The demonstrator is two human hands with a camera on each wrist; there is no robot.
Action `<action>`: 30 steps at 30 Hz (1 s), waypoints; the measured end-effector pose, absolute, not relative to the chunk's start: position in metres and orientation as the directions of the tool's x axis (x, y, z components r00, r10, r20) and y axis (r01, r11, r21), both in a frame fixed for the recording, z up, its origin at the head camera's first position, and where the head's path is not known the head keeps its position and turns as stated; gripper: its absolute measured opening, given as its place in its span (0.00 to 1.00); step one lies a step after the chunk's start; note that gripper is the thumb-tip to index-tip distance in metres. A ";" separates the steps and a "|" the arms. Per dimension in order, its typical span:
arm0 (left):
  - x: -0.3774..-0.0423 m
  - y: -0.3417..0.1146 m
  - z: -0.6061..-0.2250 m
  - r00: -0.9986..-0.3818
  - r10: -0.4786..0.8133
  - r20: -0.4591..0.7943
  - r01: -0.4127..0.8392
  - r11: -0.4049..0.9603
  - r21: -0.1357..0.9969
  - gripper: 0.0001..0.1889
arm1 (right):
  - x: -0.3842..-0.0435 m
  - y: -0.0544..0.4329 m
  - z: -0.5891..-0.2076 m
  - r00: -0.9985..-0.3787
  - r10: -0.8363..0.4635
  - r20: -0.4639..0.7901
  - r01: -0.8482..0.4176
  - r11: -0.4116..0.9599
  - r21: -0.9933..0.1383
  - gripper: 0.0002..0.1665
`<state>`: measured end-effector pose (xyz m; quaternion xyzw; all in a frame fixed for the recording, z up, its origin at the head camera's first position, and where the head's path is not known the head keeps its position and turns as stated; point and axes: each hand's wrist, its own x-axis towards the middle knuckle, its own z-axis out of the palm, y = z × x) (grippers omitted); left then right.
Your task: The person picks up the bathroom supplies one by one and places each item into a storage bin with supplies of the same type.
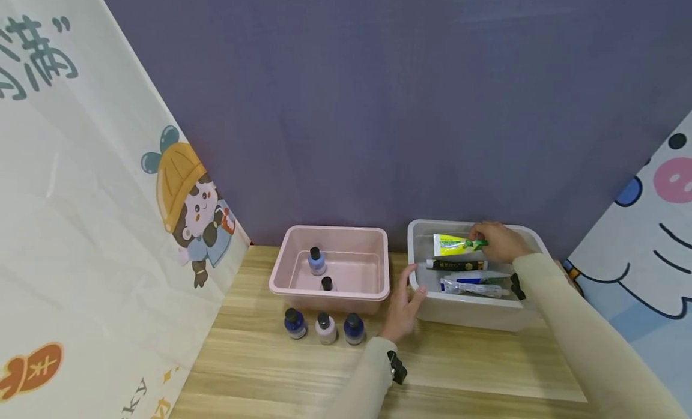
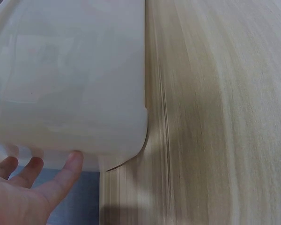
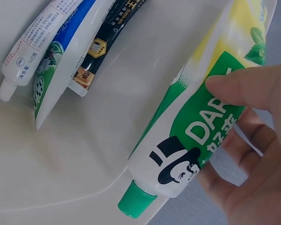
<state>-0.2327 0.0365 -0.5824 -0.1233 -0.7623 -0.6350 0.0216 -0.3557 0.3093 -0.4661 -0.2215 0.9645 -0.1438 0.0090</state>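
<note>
In my right hand (image 1: 500,242), thumb and fingers pinch a yellow, green and white toothpaste tube (image 3: 192,122), its green cap pointing down in the right wrist view. The tube is over the back part of a white plastic bin (image 1: 470,314). Below it in the bin are a black toothpaste tube (image 1: 458,265), a blue and green tube (image 3: 61,47) and a white tube (image 1: 473,288). My left hand (image 1: 401,308) is at the bin's left front corner, its straight fingertips (image 2: 75,159) against the outer wall.
Left of the white bin stands a pink bin (image 1: 330,297) holding a light blue bottle (image 1: 316,263) and another black-capped bottle (image 1: 327,283). In front are two dark blue bottles (image 1: 295,324) and a pale bottle (image 1: 325,329) on the wooden table (image 1: 259,371). A grey-blue curtain hangs behind.
</note>
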 end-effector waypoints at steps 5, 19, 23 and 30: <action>-0.233 0.036 -0.582 -0.969 0.159 0.187 0.215 0.180 0.960 0.28 | -0.358 0.308 -0.470 -0.898 -0.438 0.030 -0.426 0.852 -0.304 0.20; -0.234 0.038 -0.586 -0.970 0.162 0.180 0.206 0.167 0.964 0.28 | -0.360 0.312 -0.480 -0.907 -0.418 -0.040 -0.384 0.865 -0.323 0.18; -0.233 0.039 -0.587 -0.971 0.159 0.177 0.203 0.165 0.965 0.28 | -0.358 0.312 -0.478 -0.912 -0.410 -0.008 -0.386 0.864 -0.322 0.14; -0.233 0.039 -0.584 -0.974 0.141 0.180 0.202 0.161 0.966 0.28 | -0.359 0.311 -0.470 -0.923 -0.384 0.030 -0.373 0.871 -0.319 0.11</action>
